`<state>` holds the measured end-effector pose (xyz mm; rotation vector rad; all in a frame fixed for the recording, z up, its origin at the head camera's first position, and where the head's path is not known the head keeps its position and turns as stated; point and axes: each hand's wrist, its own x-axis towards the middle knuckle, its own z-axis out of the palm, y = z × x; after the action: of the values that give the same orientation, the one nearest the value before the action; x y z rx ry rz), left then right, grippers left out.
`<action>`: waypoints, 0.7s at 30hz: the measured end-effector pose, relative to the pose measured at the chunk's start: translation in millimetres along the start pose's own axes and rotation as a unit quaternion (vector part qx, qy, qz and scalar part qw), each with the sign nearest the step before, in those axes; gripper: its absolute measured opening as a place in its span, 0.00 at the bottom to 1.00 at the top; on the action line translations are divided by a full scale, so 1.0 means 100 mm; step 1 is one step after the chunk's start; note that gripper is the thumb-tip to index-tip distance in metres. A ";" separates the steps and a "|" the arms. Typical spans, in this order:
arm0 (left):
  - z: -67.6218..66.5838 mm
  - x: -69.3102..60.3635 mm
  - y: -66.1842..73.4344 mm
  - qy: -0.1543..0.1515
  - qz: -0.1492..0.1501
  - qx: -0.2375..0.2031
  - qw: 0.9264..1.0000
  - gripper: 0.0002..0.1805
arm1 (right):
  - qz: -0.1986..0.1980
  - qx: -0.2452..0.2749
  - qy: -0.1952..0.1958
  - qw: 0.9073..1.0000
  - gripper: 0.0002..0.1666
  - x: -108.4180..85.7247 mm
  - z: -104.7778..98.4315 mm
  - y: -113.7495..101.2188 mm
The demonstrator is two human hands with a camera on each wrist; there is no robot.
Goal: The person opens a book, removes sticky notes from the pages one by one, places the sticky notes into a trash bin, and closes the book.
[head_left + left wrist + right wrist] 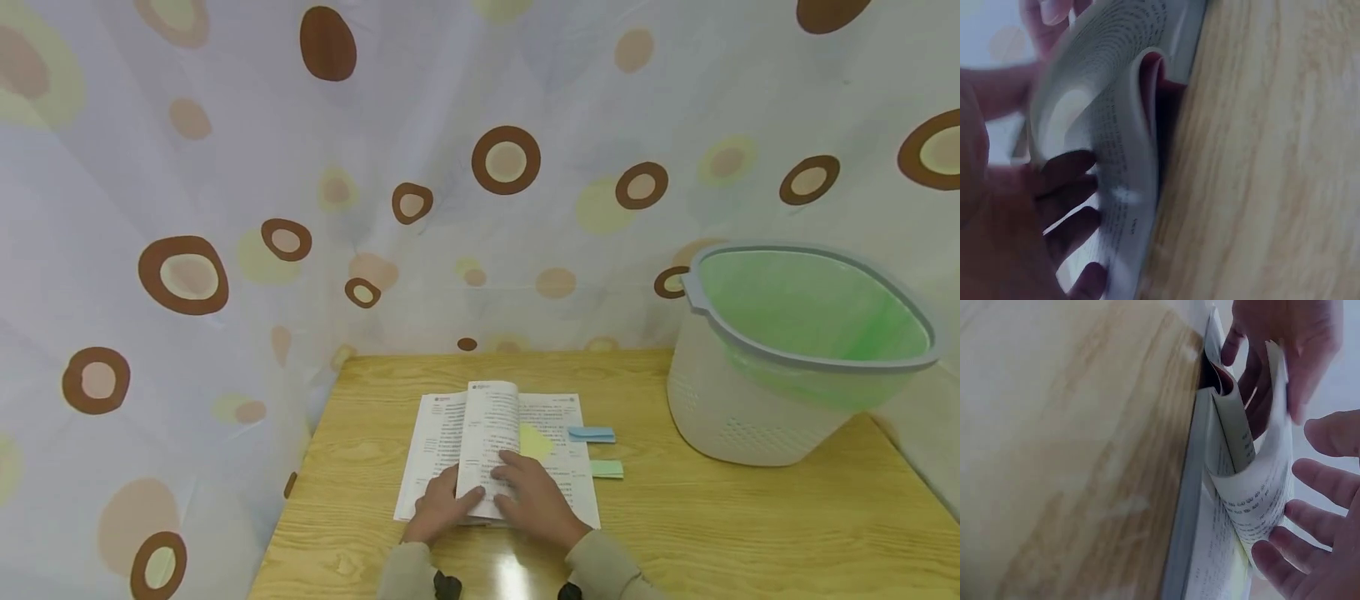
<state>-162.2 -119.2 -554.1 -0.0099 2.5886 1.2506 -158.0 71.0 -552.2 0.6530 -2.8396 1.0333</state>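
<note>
"Nearer the left edge of the wooden surface than the right, what's happening with that book?"

"It lies open, with a page lifted over its middle, perhaps more than one; I can't tell. I'd call it a page turn, partway through."

"Who's holding what?"

"The left hand seems to hold the page lightly, thumb on one face, fingers curved against the other. The right hand is spread, fingertips touching the page, gripping nothing."

"And the next move?"

"My guess: guide the page down flat with light fingers, without creasing it or dragging the yellow note beside it."

"Enough room?"

"Wood shows from the book to the left and far edges. On the right, a blue tab and a green tab stick out past the book, with a gap before the basket near the far right corner. The front edge is out of view."
</note>
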 end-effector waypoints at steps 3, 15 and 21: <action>0.06 -0.01 -0.03 0.059 0.006 -0.005 0.998 0.28 | 0.005 0.017 -0.013 1.000 0.22 -0.04 0.01 -0.01; 0.18 -0.01 0.00 0.141 -0.019 -0.009 0.990 0.28 | 0.119 -0.048 0.011 0.992 0.25 -0.08 0.03 0.13; 0.23 0.03 0.03 0.170 -0.009 0.058 0.984 0.41 | 0.123 -0.090 -0.045 0.987 0.23 -0.04 -0.07 0.09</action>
<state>-159.9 -98.9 -566.2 -0.2449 2.9377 1.1773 -159.1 82.8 -552.9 0.3487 -3.1040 0.7751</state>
